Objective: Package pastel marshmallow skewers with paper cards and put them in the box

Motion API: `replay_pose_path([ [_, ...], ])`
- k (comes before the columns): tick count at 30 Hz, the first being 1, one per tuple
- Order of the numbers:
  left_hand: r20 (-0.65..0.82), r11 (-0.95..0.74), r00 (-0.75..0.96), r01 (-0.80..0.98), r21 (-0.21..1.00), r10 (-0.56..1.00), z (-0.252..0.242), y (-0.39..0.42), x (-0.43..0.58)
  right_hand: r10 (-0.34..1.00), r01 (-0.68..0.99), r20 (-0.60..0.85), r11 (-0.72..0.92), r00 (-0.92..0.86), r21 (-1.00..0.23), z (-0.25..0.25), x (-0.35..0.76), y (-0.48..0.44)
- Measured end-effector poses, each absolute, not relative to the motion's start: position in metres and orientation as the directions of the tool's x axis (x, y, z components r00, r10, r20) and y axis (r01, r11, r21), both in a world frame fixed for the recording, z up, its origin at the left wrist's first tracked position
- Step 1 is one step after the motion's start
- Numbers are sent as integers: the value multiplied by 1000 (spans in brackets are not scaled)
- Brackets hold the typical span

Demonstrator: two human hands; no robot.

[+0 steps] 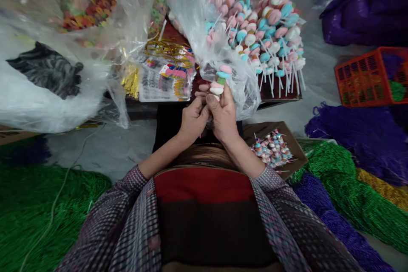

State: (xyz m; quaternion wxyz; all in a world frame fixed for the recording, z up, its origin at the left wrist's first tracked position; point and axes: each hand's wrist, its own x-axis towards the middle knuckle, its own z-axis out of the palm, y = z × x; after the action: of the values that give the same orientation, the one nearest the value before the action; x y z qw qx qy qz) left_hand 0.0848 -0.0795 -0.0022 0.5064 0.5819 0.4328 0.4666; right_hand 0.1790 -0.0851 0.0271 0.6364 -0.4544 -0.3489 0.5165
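A marshmallow skewer [219, 80] with pink, blue, green and white pieces stands up from my right hand [223, 117], whose thumb and fingers are closed around its lower part. Pressed against it, my left hand [193, 120] has its thumb and forefinger pinched together, other fingers partly extended. What the left fingers grip is hidden; a bit of clear plastic seems to show between the palms. Just beyond the hands lie a stack of printed clear bags [165, 78], gold twist ties [130, 80] and a crumpled plastic bag [245, 89].
Many marshmallow skewers [270, 25] are heaped at the table's right. Large clear bags of ring-shaped candies [92, 6] stand at the left. A cardboard box [295, 153] of wrapped skewers is beside my right arm. An orange crate [360, 78] and green strands [334, 170] lie on the floor.
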Motion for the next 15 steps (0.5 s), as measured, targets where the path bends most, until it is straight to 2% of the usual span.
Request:
replay_pose_path([
  [8, 156, -198, 327, 97, 975, 932, -2, -82, 75, 967, -314, -39, 44, 253, -948, 30, 180, -87],
  [15, 158, -203, 320, 114, 973, 934, -7, -83, 79, 967, -299, 5, 84, 255, -951, 34, 184, -85],
])
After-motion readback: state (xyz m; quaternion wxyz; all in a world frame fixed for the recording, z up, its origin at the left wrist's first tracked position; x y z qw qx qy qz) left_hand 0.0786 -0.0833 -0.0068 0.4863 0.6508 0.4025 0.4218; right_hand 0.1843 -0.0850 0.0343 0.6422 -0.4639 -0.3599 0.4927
